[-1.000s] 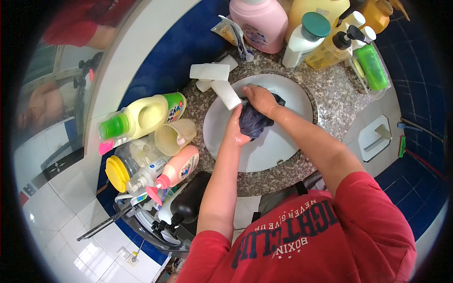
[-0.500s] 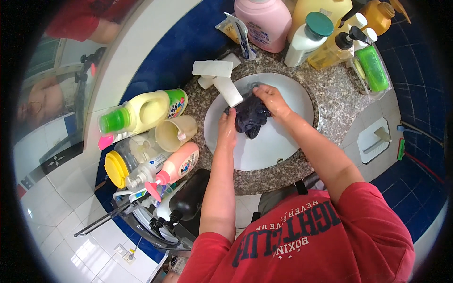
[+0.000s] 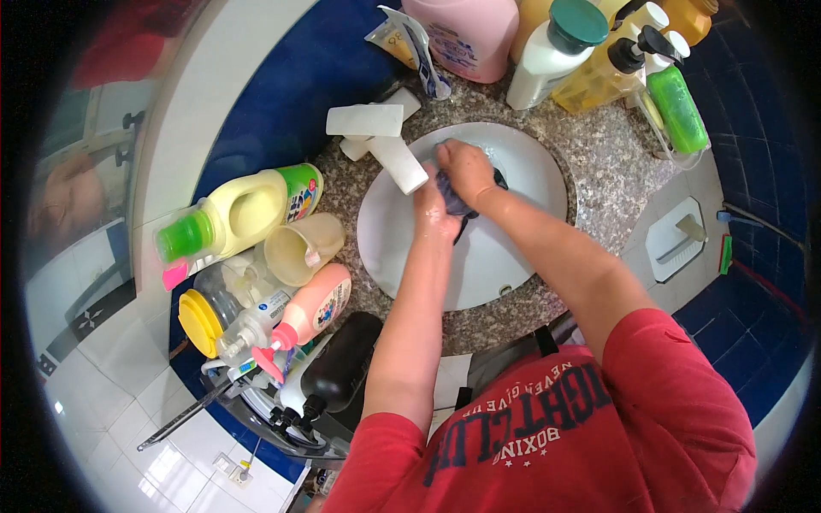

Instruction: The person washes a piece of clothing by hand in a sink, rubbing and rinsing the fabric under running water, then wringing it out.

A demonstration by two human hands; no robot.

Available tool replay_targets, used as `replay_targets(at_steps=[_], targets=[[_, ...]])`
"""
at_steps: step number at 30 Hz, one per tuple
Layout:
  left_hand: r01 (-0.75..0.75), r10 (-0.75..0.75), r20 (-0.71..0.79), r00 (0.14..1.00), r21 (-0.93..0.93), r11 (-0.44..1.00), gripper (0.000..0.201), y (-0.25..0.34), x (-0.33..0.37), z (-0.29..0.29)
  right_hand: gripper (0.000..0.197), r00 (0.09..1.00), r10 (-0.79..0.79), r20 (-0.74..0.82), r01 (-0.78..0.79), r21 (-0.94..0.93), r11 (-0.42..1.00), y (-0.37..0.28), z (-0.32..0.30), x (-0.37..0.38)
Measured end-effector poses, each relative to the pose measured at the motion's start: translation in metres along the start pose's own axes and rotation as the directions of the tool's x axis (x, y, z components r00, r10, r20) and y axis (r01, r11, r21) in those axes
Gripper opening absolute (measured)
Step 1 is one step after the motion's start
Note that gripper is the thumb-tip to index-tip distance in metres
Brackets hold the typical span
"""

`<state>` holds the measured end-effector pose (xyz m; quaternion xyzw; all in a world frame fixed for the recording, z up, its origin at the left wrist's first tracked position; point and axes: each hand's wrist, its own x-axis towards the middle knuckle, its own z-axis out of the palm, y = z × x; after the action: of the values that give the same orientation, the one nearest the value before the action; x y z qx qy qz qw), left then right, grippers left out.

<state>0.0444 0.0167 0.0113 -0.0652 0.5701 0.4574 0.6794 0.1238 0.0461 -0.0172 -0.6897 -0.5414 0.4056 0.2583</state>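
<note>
The place is a bathroom, most likely in a home. A white oval basin (image 3: 487, 269) with a white tap (image 3: 395, 164) sits at the centre, sunk into a speckled stone desk (image 3: 616, 192). At 3 o'clock a white squat toilet (image 3: 667, 258) is set in the floor. Dark blue wall tiles (image 3: 718, 342) show at 4 o'clock and glossy white tiles (image 3: 128, 427) at 8. Household bottles crowd around: a green-capped white bottle (image 3: 543, 73) at 1 o'clock, a yellow detergent jug (image 3: 248, 209) between 9 and 10.
</note>
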Motion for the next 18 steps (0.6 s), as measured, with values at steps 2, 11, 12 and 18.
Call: replay_targets(at_steps=[2,11,12,18], targets=[[0.010,-0.002,0.064,0.998,-0.116,0.993,0.030,0.007,0.024,-0.025,0.022,0.999,-0.045,0.029,0.045,0.006,0.999,-0.020,0.017,-0.026],[0.005,-0.003,-0.017,1.000,0.153,0.988,0.036,0.003,0.018,-0.009,0.012,1.000,-0.030,-0.006,0.030,0.020,0.999,-0.007,0.003,-0.001],[-0.156,0.115,0.121,0.986,0.423,0.893,0.036,0.006,0.051,-0.062,0.013,0.996,-0.088,-0.033,0.088,0.022,0.996,-0.027,0.023,-0.020],[0.021,-0.021,0.018,1.000,0.007,1.000,0.030,0.009,0.016,-0.035,0.016,0.971,-0.236,0.025,0.237,-0.013,0.971,0.008,0.027,-0.011]])
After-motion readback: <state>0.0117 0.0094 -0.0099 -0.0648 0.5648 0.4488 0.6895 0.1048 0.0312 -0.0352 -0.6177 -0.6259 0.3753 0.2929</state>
